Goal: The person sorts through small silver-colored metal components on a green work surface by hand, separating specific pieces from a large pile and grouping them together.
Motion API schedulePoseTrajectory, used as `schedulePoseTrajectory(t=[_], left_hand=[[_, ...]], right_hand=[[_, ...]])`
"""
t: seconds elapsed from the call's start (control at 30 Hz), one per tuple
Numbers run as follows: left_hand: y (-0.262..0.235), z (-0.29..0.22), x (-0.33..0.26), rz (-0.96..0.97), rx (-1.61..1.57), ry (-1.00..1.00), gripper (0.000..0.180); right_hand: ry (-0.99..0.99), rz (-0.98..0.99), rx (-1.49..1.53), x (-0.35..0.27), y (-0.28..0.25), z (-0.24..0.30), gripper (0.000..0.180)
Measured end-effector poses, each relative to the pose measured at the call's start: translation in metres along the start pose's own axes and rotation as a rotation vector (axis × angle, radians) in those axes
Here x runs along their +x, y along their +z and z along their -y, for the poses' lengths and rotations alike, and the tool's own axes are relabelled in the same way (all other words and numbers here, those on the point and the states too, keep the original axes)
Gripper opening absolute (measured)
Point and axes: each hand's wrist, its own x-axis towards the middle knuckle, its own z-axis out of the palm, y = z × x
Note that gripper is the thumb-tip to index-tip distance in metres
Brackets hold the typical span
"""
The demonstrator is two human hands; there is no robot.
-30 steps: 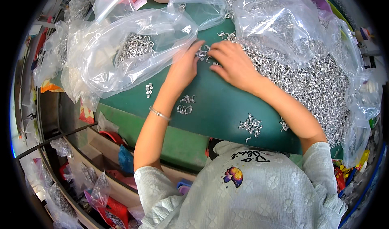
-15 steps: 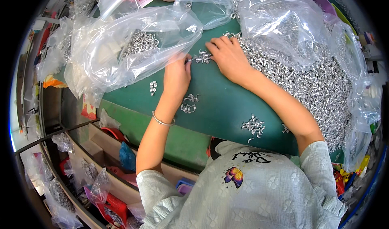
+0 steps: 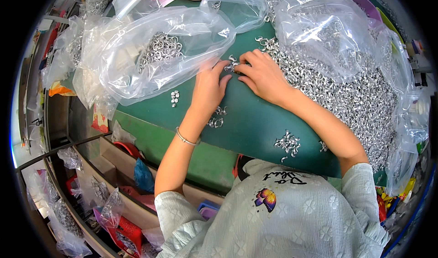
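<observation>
A small cluster of curved silver metal pieces (image 3: 232, 66) lies on the green tabletop between my two hands. My left hand (image 3: 209, 88), a bangle on its wrist, reaches in from the left with thumb and forefinger apart at the cluster's edge. From the other side my right hand (image 3: 264, 77) touches the cluster with bent, parted fingertips; nothing shows gripped in either hand. Nearer me lie a small group of curved pieces (image 3: 216, 122), partly behind my left wrist, and a loose pile of them (image 3: 287, 144). Small chunky silver pieces (image 3: 174, 98) sit left of my left hand.
A great heap of silver pieces (image 3: 351, 105) spreads along the right, partly under a clear plastic bag (image 3: 324, 29). Another clear bag (image 3: 123, 82) with silver rings (image 3: 162, 50) lies at left. Below the table's left edge stands a divided shelf (image 3: 114, 162) holding bags and trays.
My left hand has shifted right and its thumb and forefinger have spread. My right hand has drawn slightly nearer me, and the cluster between them looks more tightly gathered.
</observation>
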Motion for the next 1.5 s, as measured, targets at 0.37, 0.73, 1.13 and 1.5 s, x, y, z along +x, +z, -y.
schedulePoseTrajectory(t=[0.37, 0.73, 1.13, 1.5], left_hand=[[-0.003, 0.0, -0.006, -0.059, -0.161, -0.198, 0.036], [-0.004, 0.0, -0.003, 0.003, -0.204, -0.299, 0.017], [-0.005, 0.007, -0.002, 0.041, -0.83, -0.555, 0.02], [0.001, -0.002, -0.002, -0.067, 0.034, -0.004, 0.036]], right_hand=[[0.156, 0.058, -0.269, -0.02, -0.032, -0.013, 0.016], [-0.014, 0.038, -0.056, 0.008, 0.003, -0.01, 0.022], [0.115, -0.018, 0.166, 0.019, 0.016, 0.0, 0.016], [0.02, -0.044, -0.033, 0.013, 0.012, -0.004, 0.013]])
